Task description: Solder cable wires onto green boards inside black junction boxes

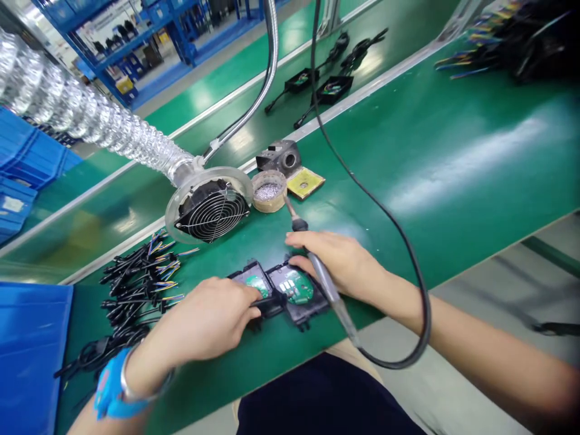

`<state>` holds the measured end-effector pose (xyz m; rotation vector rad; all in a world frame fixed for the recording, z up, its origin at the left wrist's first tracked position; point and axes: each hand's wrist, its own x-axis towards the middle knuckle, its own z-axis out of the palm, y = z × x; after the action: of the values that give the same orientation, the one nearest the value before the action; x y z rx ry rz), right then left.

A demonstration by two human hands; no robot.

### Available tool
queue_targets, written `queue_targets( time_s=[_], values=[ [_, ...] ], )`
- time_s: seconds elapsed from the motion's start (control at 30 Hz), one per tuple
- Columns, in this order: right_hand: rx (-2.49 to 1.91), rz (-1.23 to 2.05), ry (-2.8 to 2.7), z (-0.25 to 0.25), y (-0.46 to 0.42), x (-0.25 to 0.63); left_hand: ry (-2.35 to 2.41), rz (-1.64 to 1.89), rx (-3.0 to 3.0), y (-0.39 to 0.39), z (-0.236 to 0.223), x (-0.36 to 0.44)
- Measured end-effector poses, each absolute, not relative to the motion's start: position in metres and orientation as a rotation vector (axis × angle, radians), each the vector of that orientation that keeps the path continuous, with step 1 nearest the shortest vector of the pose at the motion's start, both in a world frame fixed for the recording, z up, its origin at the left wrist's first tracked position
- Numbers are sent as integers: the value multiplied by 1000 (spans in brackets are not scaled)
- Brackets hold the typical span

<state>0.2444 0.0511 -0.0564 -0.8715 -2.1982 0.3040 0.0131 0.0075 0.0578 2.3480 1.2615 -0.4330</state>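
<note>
My right hand (347, 266) is closed around a soldering iron (325, 278), whose tip points up and away toward a round pot (269, 192) of shiny bits. Between the fingers of my left hand (212, 317) is a black cable end (272, 300), its tip lying over the black plastic housings. Two of these open housings rest side by side on the bench. The right housing (308, 311) holds a green circuit board (295, 285) with white parts; the left one shows another green board (257, 284), partly covered by my left hand.
A fume extractor fan (212, 211) hangs over the bench. Behind the pot stand an iron holder (278, 157) and a yellow sponge tray (306, 182). Bundled black cables (131, 290) lie left, more wires (521, 42) far right. The iron's cord (385, 208) loops past my right forearm.
</note>
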Motion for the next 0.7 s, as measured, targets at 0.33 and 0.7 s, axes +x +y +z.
queue_targets(
  time_s=[0.33,0.7],
  values=[
    [-1045,247,-2031,-56,-14,212,1063,2,1175,15,14,-13],
    [-513,726,-2268,-72,29,227,1982,15,2694,-65,-10,-10]
  ],
)
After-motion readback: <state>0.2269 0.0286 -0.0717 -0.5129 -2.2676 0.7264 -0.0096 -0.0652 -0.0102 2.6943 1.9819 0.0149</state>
